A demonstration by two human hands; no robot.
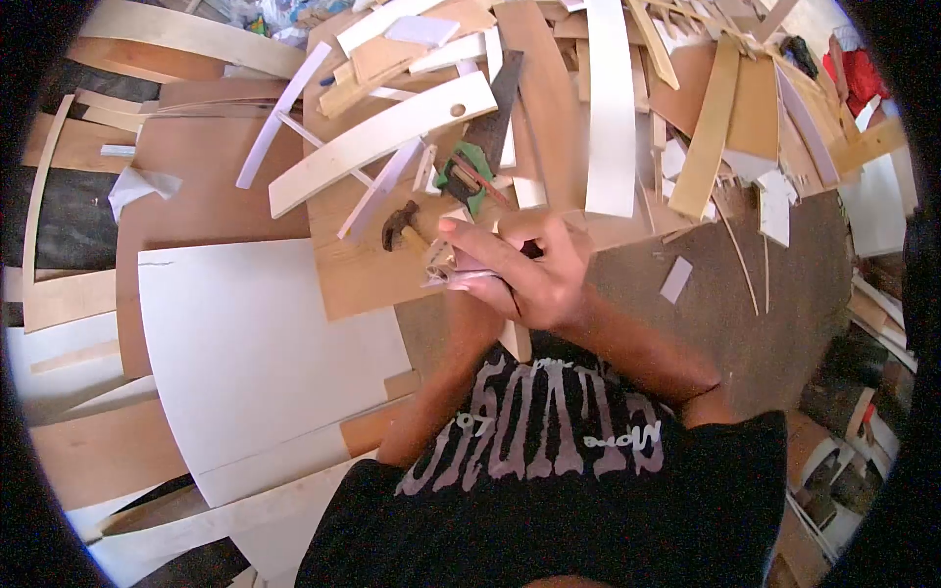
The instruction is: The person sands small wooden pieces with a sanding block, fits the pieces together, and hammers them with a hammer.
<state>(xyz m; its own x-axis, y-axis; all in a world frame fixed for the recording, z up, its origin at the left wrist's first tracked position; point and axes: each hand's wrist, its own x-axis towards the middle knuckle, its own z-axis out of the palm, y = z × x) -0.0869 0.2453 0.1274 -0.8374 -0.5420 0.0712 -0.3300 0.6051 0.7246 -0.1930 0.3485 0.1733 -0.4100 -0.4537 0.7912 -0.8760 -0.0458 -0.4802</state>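
My right hand [549, 269] is closed in front of my chest, its fingers curled round a narrow pale wooden piece [516, 341] whose end shows below the hand. A small crumpled, whitish thing [438, 269] sticks out by the fingertips; its kind is unclear. Mostly behind the right hand is my left hand [477, 306], raised close against it, with its fingers hidden. Just beyond, a claw hammer [400, 227] lies on the wooden board [358, 279]. Past it rests a handsaw with a green handle [469, 176] and a dark blade [497, 108].
Curved wooden slats [387, 142] and white strips [611, 108] are heaped across the work surface. At left lies a large white panel [265, 343]. Offcuts, including a pale rectangle [676, 279], lie on the floor at right. Someone in red [861, 78] is at the far right.
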